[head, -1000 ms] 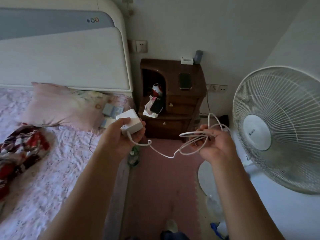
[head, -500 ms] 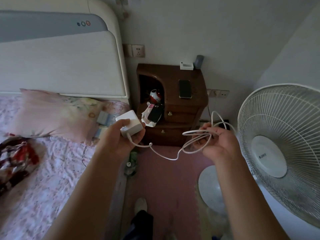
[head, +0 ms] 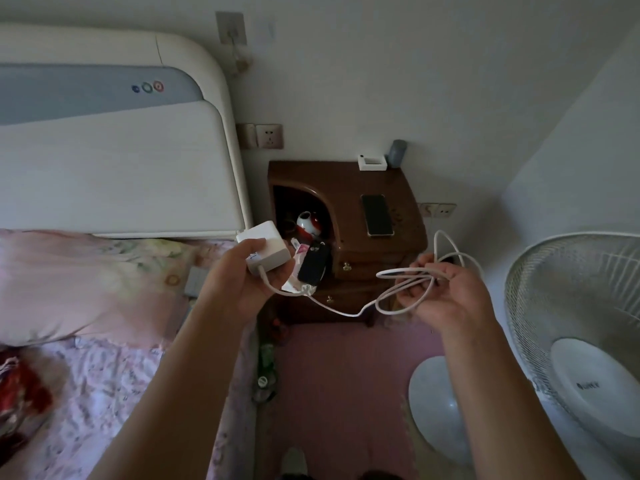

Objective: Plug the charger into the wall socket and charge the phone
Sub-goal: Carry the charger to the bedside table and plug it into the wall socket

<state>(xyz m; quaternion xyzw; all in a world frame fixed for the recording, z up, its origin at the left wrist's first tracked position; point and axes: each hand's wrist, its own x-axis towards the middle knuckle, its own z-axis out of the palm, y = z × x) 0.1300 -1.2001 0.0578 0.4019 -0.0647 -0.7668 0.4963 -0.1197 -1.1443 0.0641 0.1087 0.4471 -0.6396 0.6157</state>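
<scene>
Clearly the left hand [head: 242,282] grips the charger [head: 266,249] ready for the wall socket [head: 269,136] at upper centre. Right hand [head: 446,292] curls around looped cable [head: 408,285], keeping slack tidy near the phone [head: 377,214].

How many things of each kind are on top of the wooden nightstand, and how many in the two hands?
On the nightstand top:
Phone: 1
White box: 1
Grey cylinder: 1
In the hands:
Charger, left hand: 1
Cable, right hand: 1
Total: 5

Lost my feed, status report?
Left hand grips charger; right hand holds coiled cable. Wall socket empty, phone on nightstand. Nothing blocking.
</scene>
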